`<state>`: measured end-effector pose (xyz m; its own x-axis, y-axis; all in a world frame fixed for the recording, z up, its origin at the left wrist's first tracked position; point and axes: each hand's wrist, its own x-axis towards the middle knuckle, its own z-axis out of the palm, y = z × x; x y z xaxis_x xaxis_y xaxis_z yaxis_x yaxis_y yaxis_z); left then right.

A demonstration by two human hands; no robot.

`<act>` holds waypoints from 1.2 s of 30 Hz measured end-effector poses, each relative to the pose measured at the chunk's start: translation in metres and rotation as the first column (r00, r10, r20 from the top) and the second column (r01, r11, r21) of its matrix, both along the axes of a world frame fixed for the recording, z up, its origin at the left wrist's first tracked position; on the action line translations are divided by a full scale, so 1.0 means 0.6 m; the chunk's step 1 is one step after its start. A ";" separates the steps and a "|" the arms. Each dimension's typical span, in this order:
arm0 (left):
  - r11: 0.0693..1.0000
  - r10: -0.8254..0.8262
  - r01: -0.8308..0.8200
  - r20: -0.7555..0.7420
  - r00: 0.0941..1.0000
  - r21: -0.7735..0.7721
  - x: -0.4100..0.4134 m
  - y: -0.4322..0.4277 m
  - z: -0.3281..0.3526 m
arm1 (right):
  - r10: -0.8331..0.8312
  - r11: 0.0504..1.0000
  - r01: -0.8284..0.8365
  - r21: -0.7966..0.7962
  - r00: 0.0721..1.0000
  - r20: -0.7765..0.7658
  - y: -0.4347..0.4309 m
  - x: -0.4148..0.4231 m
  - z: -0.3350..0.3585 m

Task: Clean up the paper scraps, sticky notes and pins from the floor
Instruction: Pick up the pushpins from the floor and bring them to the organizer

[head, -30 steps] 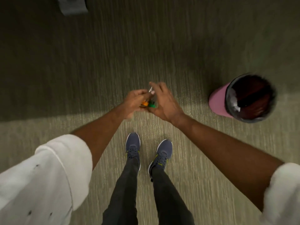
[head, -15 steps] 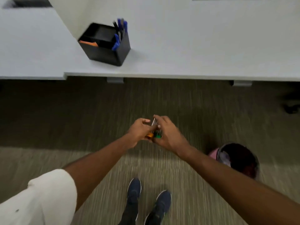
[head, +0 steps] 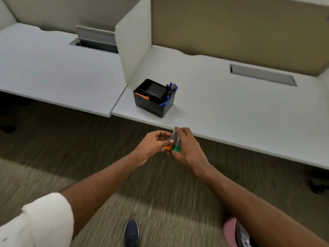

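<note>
Left hand (head: 153,146) pinches a small orange-bodied silver metal pin (head: 168,148); right hand (head: 187,150) pinches a green pin (head: 176,149) against its fingertips. Light, stiff, slippery (maybe sharp), so probably best held by the coloured ends.

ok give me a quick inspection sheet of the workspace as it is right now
surface: striped carpet floor, blurred toward the bottom edge; no scraps or sticky notes seen on it.
job's things: pins, orange and green with silvery parts, pinched between both hands.
clutter: black organiser on the desk, holding blue pens.
hands: left hand and right hand both grip the pins.
cables: nothing seen.
surroundings: white desk, divider panel, pink bin partly behind the right arm.
</note>
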<state>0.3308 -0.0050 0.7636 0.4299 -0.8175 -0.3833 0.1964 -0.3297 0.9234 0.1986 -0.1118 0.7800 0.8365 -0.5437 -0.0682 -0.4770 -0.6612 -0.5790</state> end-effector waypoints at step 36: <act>0.907 0.170 -0.355 0.578 0.798 0.224 0.499 -0.270 -0.035 | 0.117 0.992 -0.108 0.069 0.981 -0.155 -0.308 0.586 0.012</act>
